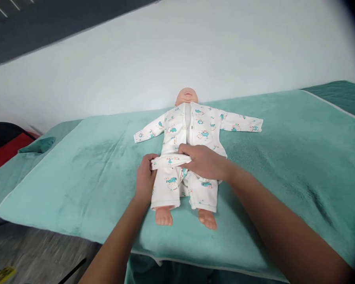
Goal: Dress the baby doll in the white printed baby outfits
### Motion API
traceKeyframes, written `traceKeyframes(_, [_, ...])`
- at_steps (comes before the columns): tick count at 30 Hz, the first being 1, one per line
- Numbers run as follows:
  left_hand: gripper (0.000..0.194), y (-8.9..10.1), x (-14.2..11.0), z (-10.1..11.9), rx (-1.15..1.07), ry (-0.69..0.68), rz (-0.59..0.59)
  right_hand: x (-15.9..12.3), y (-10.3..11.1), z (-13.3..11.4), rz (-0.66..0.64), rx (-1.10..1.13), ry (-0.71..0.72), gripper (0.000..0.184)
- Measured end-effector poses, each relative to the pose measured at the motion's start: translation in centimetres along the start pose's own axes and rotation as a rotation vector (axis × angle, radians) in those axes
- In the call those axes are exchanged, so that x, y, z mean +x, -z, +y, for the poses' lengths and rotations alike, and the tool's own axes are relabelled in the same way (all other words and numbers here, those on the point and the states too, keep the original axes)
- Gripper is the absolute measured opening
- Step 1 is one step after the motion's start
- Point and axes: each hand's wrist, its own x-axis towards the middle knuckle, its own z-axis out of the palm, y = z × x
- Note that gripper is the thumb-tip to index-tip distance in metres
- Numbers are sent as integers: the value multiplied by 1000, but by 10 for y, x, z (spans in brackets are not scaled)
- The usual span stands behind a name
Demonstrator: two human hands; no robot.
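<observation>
A baby doll [187, 95] lies on its back, dressed in a white printed baby jacket [205, 122] and matching trousers [167, 193]. The jacket's front is partly apart at the chest, and its sleeves spread to both sides. At the doll's waist, a folded band of the printed cloth is stretched between my hands; whether it is jacket hem or trouser waist is hard to tell. My left hand [146, 175] pinches the band's left end. My right hand [207, 161] grips its other end near the middle of the belly. Bare doll feet stick out below the trouser legs.
A teal plush blanket [77, 177] covers the table under the doll. Behind it rises a white wall [136, 71]. To the left are a black and red chair [8, 146] and grey floor [41, 252], with a yellow object [4, 275] at the lower corner.
</observation>
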Motion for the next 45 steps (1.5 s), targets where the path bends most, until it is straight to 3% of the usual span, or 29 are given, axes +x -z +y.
traceKeyframes(5, [31,-4,9,1,-72,0,-26,1,-3,-1,99,30,-8,19])
traceKeyframes(11, [25,12,-3,9,-623,95,-223,-7,8,-10,56,283,158,28])
traceKeyframes(15, [39,19,0,23,-761,170,-249,-14,15,-13,387,266,146,28])
traceKeyframes(18, [33,16,16,36,-618,148,-199,-13,17,-8,647,67,41,27])
traceKeyframes(20, [26,10,30,44,-386,50,-221,-10,16,-2,699,-174,-58,23])
traceKeyframes(24, [28,-4,51,59,73,-314,-310,-3,8,6,566,-603,-157,36])
traceKeyframes(26, [20,-11,55,64,248,-447,-334,-2,5,6,508,-679,-158,33])
traceKeyframes(29, [7,-19,53,68,475,-537,-266,-1,3,6,506,-698,-151,19])
traceKeyframes(31, [3,-23,50,69,555,-564,-186,0,4,7,532,-687,-139,19])
traceKeyframes(34, [13,-23,45,65,497,-544,-94,1,7,9,562,-644,-137,26])
traceKeyframes(39, [20,-18,43,53,325,-468,-175,2,10,13,540,-569,-129,28])
traceKeyframes(42, [23,-17,41,56,374,-432,-195,1,10,15,501,-538,-94,23])
traceKeyframes(45, [14,-20,39,65,495,-432,-120,1,8,18,513,-495,-47,21])
